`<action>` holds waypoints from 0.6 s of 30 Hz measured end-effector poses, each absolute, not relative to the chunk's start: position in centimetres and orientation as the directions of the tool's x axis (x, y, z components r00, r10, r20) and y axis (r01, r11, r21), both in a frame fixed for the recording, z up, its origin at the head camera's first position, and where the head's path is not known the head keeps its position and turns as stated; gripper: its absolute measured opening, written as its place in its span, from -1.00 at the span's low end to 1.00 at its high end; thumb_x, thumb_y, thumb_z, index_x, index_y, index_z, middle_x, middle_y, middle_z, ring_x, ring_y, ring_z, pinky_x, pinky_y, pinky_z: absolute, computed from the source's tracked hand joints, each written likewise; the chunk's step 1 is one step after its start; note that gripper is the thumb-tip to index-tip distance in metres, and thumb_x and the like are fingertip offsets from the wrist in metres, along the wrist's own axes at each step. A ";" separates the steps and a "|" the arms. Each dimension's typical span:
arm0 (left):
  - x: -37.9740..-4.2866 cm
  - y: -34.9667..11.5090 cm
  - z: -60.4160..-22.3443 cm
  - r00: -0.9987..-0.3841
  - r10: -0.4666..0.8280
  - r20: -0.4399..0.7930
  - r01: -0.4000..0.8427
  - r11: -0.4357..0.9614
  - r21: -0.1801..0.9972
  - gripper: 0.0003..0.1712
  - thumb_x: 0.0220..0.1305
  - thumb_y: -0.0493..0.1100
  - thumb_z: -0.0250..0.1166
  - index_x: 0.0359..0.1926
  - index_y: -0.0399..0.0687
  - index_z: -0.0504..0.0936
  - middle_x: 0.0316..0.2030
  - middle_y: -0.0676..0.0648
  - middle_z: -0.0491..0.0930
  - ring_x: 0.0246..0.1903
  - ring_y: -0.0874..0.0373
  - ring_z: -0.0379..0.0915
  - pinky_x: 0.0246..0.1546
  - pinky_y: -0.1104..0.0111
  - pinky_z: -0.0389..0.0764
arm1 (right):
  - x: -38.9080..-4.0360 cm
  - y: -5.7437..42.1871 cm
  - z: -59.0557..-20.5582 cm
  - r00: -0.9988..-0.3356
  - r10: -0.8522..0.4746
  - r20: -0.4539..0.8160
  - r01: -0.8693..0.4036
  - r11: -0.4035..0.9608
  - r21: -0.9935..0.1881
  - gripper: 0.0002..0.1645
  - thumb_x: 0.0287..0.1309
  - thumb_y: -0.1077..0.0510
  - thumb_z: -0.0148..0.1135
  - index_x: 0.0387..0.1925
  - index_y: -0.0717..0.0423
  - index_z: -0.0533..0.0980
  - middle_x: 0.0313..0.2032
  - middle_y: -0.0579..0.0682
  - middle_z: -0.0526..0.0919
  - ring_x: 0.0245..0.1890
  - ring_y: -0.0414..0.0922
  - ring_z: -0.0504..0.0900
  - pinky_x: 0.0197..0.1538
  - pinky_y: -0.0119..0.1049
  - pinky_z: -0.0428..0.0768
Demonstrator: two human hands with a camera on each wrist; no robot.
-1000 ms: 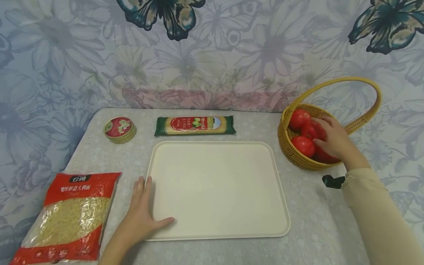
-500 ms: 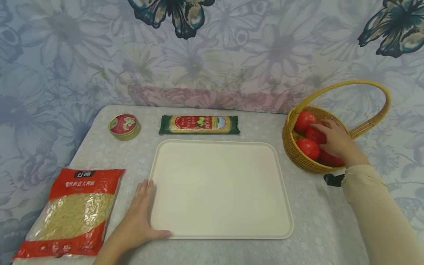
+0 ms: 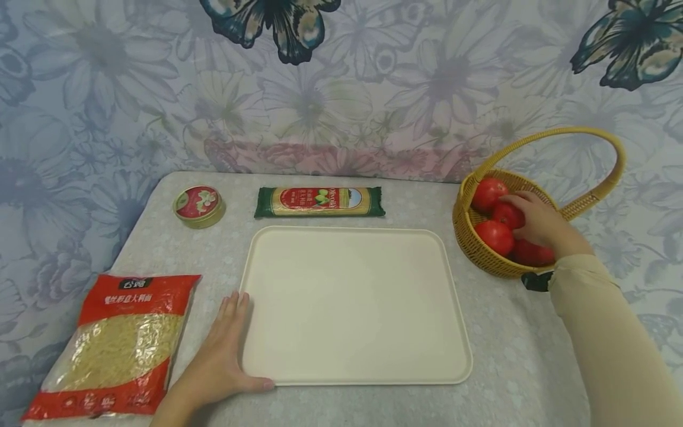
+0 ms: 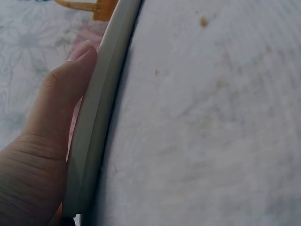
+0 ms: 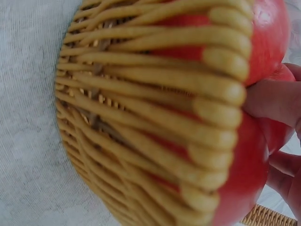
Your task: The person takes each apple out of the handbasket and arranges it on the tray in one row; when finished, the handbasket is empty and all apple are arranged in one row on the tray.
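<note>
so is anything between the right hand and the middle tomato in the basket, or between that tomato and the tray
Nothing visible separates the right hand from the middle tomato: the hand grips it. Between that tomato and the tray stand the front tomato and the wall of the basket.

Plain cream tray (image 3: 356,305) at ctr on mottled pale-grey tabletop (image 3: 512,338); 2 o'clock, yellow-brown woven basket (image 3: 475,254) w/ bright red tomatoes (image 3: 495,238); 3 o'clock, beige sleeve (image 3: 608,326). Part-clear red bag (image 3: 146,302) of yellow pasta (image 3: 120,350) at 9, gold tin (image 3: 205,221) w/ mainly red lid (image 3: 196,202) at 10, green-&-gold pkt (image 3: 320,212) w/ red label (image 3: 301,198) approx 11. Behind, 12 o'clock: lilac-grey floral backdrop (image 3: 341,101) w/ pinkish band (image 3: 341,159), dark-teal butterflies (image 3: 270,26).
</note>
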State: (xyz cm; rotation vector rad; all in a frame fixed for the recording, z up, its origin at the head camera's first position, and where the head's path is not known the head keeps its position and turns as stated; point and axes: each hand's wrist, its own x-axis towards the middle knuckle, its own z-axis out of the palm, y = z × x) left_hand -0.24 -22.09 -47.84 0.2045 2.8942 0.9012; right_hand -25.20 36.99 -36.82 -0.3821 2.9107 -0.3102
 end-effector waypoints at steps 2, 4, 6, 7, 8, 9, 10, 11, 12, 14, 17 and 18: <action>-0.3 -22.2 -47.7 -0.984 0.161 -0.071 0.092 0.815 0.572 0.78 -0.72 0.56 0.48 0.50 0.11 -0.33 0.50 -0.20 -0.35 0.48 -0.16 -0.49 0.45 0.01 -0.32 | -25.2 37.0 -36.8 -0.949 -0.287 -0.135 -0.253 0.941 -0.223 -0.07 -0.17 0.28 0.37 0.31 0.08 0.22 0.31 0.37 0.10 0.23 0.40 0.16 0.21 0.42 0.13; -0.3 -22.2 -47.7 -0.983 0.163 -0.080 0.089 0.817 0.569 0.78 -0.73 0.56 0.48 0.50 0.12 -0.34 0.50 -0.20 -0.35 0.48 -0.16 -0.49 0.45 -0.01 -0.29 | -25.3 37.2 -36.9 -0.947 -0.298 -0.117 -0.268 0.938 -0.221 -0.07 -0.19 0.27 0.39 0.29 0.10 0.23 0.29 0.36 0.13 0.24 0.38 0.16 0.23 0.40 0.06; -0.3 -22.2 -47.7 -0.983 0.166 -0.084 0.090 0.819 0.567 0.79 -0.74 0.56 0.47 0.50 0.11 -0.34 0.50 -0.20 -0.35 0.48 -0.17 -0.49 0.44 -0.02 -0.28 | -25.2 37.3 -37.0 -0.947 -0.304 -0.109 -0.275 0.935 -0.223 -0.08 -0.19 0.27 0.40 0.28 0.10 0.23 0.28 0.36 0.15 0.25 0.36 0.15 0.25 0.39 0.01; -0.4 -22.2 -47.7 -0.982 0.166 -0.087 0.089 0.820 0.566 0.79 -0.74 0.57 0.47 0.50 0.11 -0.34 0.50 -0.20 -0.35 0.48 -0.18 -0.48 0.44 -0.01 -0.28 | -25.2 37.4 -37.0 -0.947 -0.303 -0.107 -0.274 0.935 -0.224 -0.08 -0.19 0.26 0.41 0.28 0.10 0.22 0.27 0.36 0.16 0.25 0.35 0.14 0.24 0.39 0.00; -0.4 -22.2 -47.7 -0.982 0.166 -0.091 0.087 0.821 0.565 0.79 -0.74 0.57 0.47 0.50 0.10 -0.35 0.50 -0.20 -0.36 0.48 -0.18 -0.48 0.44 -0.01 -0.28 | -25.2 37.5 -37.0 -0.949 -0.297 -0.109 -0.267 0.936 -0.228 -0.08 -0.17 0.26 0.41 0.28 0.09 0.22 0.27 0.35 0.16 0.24 0.37 0.14 0.23 0.39 0.02; -0.4 -22.2 -47.7 -0.982 0.165 -0.094 0.085 0.822 0.563 0.80 -0.74 0.57 0.47 0.50 0.10 -0.35 0.50 -0.19 -0.36 0.48 -0.18 -0.48 0.44 -0.02 -0.27 | -25.2 37.5 -37.0 -0.950 -0.291 -0.109 -0.261 0.938 -0.228 -0.08 -0.16 0.25 0.41 0.29 0.07 0.21 0.27 0.34 0.16 0.22 0.39 0.15 0.21 0.39 0.05; -0.5 -22.2 -47.7 -0.982 0.165 -0.097 0.082 0.823 0.562 0.80 -0.74 0.57 0.47 0.50 0.09 -0.36 0.50 -0.19 -0.36 0.48 -0.18 -0.48 0.44 -0.04 -0.25 | -25.2 37.6 -37.1 -0.951 -0.289 -0.106 -0.260 0.938 -0.228 -0.08 -0.15 0.24 0.42 0.29 0.06 0.21 0.26 0.34 0.16 0.20 0.40 0.16 0.19 0.39 0.07; -0.5 -22.2 -47.7 -0.982 0.163 -0.099 0.080 0.822 0.563 0.80 -0.74 0.57 0.47 0.50 0.09 -0.36 0.50 -0.19 -0.36 0.48 -0.17 -0.48 0.43 -0.07 -0.22 | -25.2 37.6 -37.1 -0.953 -0.287 -0.101 -0.260 0.940 -0.222 -0.08 -0.14 0.23 0.42 0.29 0.05 0.21 0.26 0.34 0.15 0.18 0.42 0.17 0.16 0.39 0.10; -0.5 -22.1 -47.7 -0.981 0.163 -0.103 0.077 0.823 0.563 0.80 -0.74 0.57 0.47 0.50 0.09 -0.36 0.50 -0.19 -0.36 0.48 -0.17 -0.49 0.43 -0.10 -0.20 | -25.1 37.7 -37.1 -0.954 -0.286 -0.093 -0.261 0.941 -0.217 -0.08 -0.13 0.22 0.42 0.29 0.05 0.21 0.26 0.34 0.15 0.16 0.44 0.17 0.14 0.40 0.13; -0.5 -22.1 -47.6 -0.981 0.160 -0.108 0.072 0.825 0.561 0.80 -0.74 0.56 0.47 0.50 0.09 -0.36 0.50 -0.18 -0.36 0.48 -0.17 -0.49 0.41 -0.14 -0.16 | -25.1 37.8 -37.1 -0.954 -0.291 -0.069 -0.272 0.941 -0.201 -0.08 -0.13 0.19 0.43 0.30 0.05 0.21 0.25 0.36 0.15 0.13 0.48 0.18 0.11 0.41 0.17; -0.4 -22.1 -47.5 -0.982 0.158 -0.107 0.073 0.828 0.555 0.81 -0.75 0.57 0.47 0.50 0.08 -0.36 0.50 -0.19 -0.36 0.48 -0.17 -0.49 0.41 -0.14 -0.15 | -25.0 37.8 -37.1 -0.956 -0.293 -0.031 -0.282 0.941 -0.189 -0.06 -0.14 0.17 0.44 0.31 0.06 0.21 0.25 0.38 0.15 0.10 0.52 0.19 0.09 0.43 0.18; -0.4 -22.1 -47.5 -0.982 0.159 -0.105 0.075 0.828 0.555 0.81 -0.74 0.57 0.47 0.50 0.07 -0.36 0.50 -0.20 -0.37 0.48 -0.18 -0.49 0.42 -0.12 -0.18 | -25.0 37.8 -37.1 -0.957 -0.288 -0.022 -0.279 0.941 -0.191 -0.05 -0.14 0.17 0.45 0.31 0.05 0.21 0.25 0.38 0.15 0.09 0.53 0.19 0.07 0.44 0.19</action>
